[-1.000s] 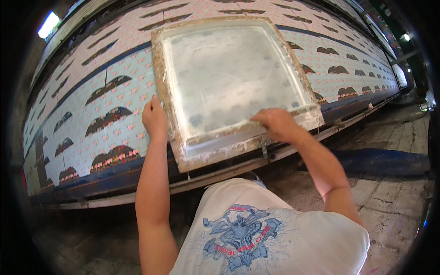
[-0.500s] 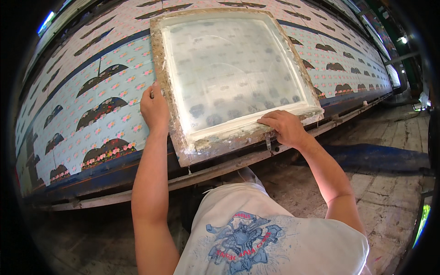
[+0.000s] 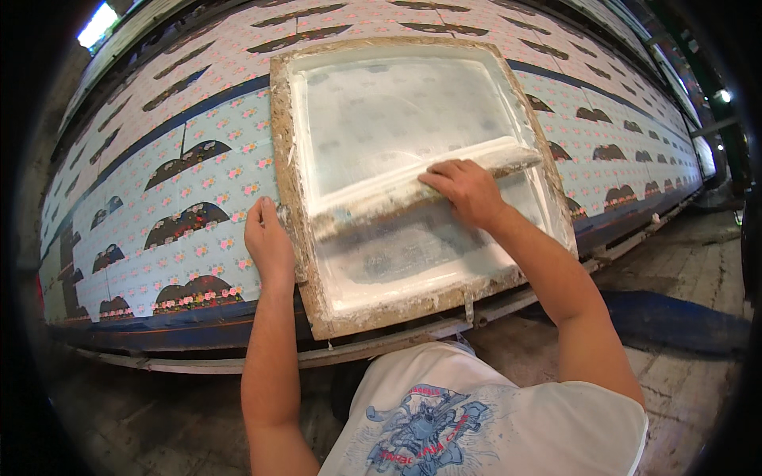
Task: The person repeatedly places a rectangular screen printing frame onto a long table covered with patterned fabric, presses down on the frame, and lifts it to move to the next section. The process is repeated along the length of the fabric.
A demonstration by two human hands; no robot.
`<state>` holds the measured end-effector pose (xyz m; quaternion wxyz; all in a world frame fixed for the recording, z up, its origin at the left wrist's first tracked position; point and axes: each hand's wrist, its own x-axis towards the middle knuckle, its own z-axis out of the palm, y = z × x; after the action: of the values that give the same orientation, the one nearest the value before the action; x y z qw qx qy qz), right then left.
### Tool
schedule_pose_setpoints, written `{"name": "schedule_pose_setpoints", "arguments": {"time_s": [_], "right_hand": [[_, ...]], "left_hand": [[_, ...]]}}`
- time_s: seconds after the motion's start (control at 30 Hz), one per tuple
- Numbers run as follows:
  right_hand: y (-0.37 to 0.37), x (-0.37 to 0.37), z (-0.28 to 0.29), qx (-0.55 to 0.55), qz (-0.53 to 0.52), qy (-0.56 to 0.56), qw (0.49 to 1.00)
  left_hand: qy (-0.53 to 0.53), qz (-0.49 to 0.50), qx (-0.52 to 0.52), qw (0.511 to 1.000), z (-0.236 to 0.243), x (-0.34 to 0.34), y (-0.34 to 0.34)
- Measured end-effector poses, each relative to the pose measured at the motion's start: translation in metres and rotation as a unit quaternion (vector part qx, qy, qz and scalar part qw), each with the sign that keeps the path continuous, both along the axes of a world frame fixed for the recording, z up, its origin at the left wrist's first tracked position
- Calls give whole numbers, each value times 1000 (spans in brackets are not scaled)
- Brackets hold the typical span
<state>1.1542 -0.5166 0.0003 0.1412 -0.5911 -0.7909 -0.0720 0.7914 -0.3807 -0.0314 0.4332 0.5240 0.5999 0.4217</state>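
A wooden-framed printing screen [image 3: 436, 311] lies over the patterned sheets, its pale mesh coated with whitish paste. My right hand [image 3: 470, 194] is closed over the top of a long squeegee [image 3: 373, 198], which lies crosswise about the middle of the mesh. The mesh on the near side of the squeegee looks greyish and wet. At the left rail of the frame, my left hand [image 3: 270, 239] is closed with its fingers curled at the outer edge; part of its grip is hidden.
Light blue floral sheets [image 3: 190, 250] with dark scalloped shapes cover the long table on both sides. A pale rail [image 3: 198, 366] runs along its near edge. A metal tab [image 3: 469, 308] sticks out from the frame's near side. Dark blue cloth [image 3: 675, 324] lies on the floor at right.
The squeegee, under my right hand, has moved from the screen's near edge to about mid-mesh. My left hand stays at the left rail. The whole view has shifted slightly.
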Motion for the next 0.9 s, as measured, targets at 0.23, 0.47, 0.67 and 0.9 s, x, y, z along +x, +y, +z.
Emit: {"name": "schedule_pose_setpoints", "arguments": {"time_s": [0.23,0.47,0.67,0.9], "right_hand": [[136,49,-8,28,-27,11,999],[252,98,-16,22,-92,-5,995],[296,114,4,-40,-122,-5,992],[302,138,-7,47,-76,-10,996]], "left_hand": [[28,48,-25,998,1,0,-2],[57,107,6,993,-3,7,-2],[78,141,8,987,-5,4,-3],[104,135,-6,985,-1,10,-5]]}}
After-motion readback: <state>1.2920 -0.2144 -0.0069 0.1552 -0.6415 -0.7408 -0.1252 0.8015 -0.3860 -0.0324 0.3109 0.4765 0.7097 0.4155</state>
